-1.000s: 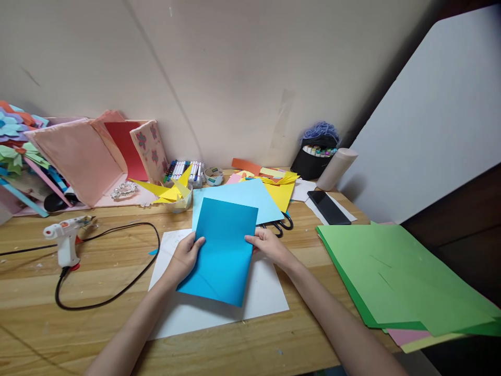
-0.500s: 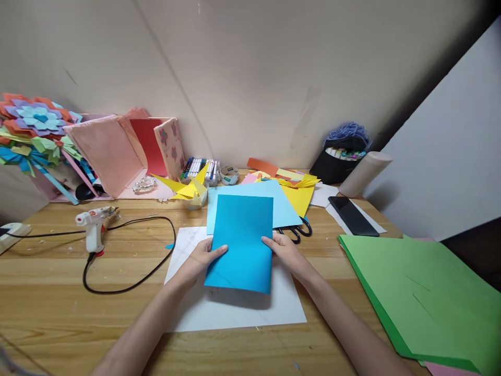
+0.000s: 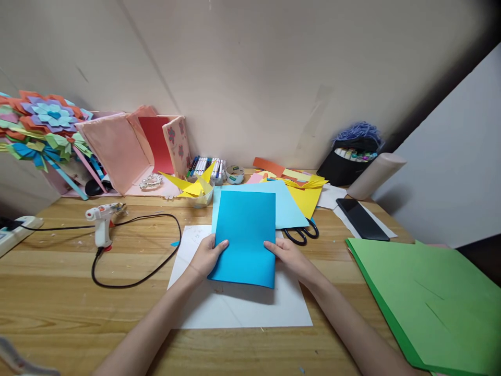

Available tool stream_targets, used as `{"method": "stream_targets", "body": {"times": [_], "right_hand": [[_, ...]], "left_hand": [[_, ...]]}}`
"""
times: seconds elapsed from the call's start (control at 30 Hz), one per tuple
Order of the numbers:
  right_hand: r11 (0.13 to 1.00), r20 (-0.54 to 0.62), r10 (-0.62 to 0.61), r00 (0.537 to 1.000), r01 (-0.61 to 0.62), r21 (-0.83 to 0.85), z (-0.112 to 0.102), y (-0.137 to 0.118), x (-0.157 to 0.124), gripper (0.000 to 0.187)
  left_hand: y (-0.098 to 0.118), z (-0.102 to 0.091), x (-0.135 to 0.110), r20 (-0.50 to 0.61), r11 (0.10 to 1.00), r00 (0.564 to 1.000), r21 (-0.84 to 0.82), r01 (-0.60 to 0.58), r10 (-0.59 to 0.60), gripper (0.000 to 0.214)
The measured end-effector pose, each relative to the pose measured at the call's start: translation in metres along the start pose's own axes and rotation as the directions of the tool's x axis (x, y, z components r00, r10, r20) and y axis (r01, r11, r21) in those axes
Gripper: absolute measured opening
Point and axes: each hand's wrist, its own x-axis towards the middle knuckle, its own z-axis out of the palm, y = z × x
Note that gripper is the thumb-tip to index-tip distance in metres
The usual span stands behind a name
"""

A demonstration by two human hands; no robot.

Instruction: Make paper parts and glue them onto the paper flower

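Observation:
A blue sheet of paper (image 3: 246, 224) is held up between both hands, tilted toward me. My left hand (image 3: 207, 254) pinches its left edge, thumb on the front and fingers behind. At the right edge, my right hand (image 3: 291, 256) grips it the same way. Beneath lies a white sheet (image 3: 242, 313) with faint pencil marks. A light blue sheet (image 3: 289, 201) shows behind the blue paper, over the blades of scissors whose black handles (image 3: 301, 236) stick out.
Left, a white glue gun (image 3: 103, 224) stands with its looped black cable. Green sheets (image 3: 422, 292) are stacked at right, near a black phone (image 3: 362, 219). At the back are a pink box (image 3: 117, 151), a marker holder (image 3: 338, 164), a tape roll (image 3: 235, 174) and yellow folded paper (image 3: 195, 185).
The blue paper's lower part, curved before, now looks flatter. Both hands keep their grip on its sides. The whole view has shifted slightly.

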Motion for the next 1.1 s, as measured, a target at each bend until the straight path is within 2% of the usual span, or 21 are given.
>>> {"method": "stream_targets", "body": {"times": [0.1,0.2,0.33,0.47,0.57,0.67,0.77,0.83,1.0,1.1], "right_hand": [[1.0,0.045,0.028,0.999,-0.027,-0.009,0.002,-0.001,-0.001,0.046],[0.999,0.11,0.016,0.994,-0.011,-0.047,0.003,0.0,-0.002,0.048],[0.996,0.083,-0.017,0.996,0.025,-0.089,0.002,0.003,0.0,0.047],[0.995,0.145,0.01,0.989,0.004,-0.1,0.002,0.003,-0.001,0.044],[0.997,0.15,-0.019,0.988,0.03,-0.072,0.003,0.003,0.0,0.041],[0.999,0.138,-0.036,0.99,0.04,-0.027,0.006,0.001,0.001,0.041],[0.999,0.141,-0.035,0.989,0.037,-0.012,0.008,-0.002,0.002,0.043],[0.999,0.148,-0.013,0.989,0.02,-0.051,0.009,-0.004,0.001,0.047],[0.978,0.234,0.144,0.961,-0.102,-0.182,0.009,-0.001,0.001,0.052],[0.983,0.225,0.137,0.965,-0.105,-0.149,0.011,0.002,0.002,0.053]], "left_hand": [[-0.003,0.0,0.001,0.025,1.0,1.0,0.001,0.009,-0.009,0.046],[-0.006,0.0,0.002,0.0,0.999,1.0,-0.031,0.017,-0.017,0.047],[-0.009,0.0,0.005,-0.045,0.999,0.999,-0.045,0.007,-0.009,0.049],[-0.009,-0.001,0.007,-0.053,0.993,0.998,-0.119,0.018,-0.025,0.054],[-0.002,-0.002,0.004,0.041,0.964,0.993,-0.237,0.118,-0.111,0.054],[0.01,-0.004,-0.001,0.178,0.92,0.96,-0.291,0.263,-0.218,0.053],[0.017,-0.006,-0.004,0.198,0.914,0.942,-0.254,0.318,-0.273,0.052],[0.016,-0.009,-0.004,0.182,0.926,0.948,-0.229,0.299,-0.261,0.054],[0.009,-0.012,-0.001,0.129,0.967,0.977,-0.17,0.191,-0.17,0.056],[0.007,-0.009,0.001,0.06,0.983,0.991,-0.13,0.128,-0.121,0.055]]}}
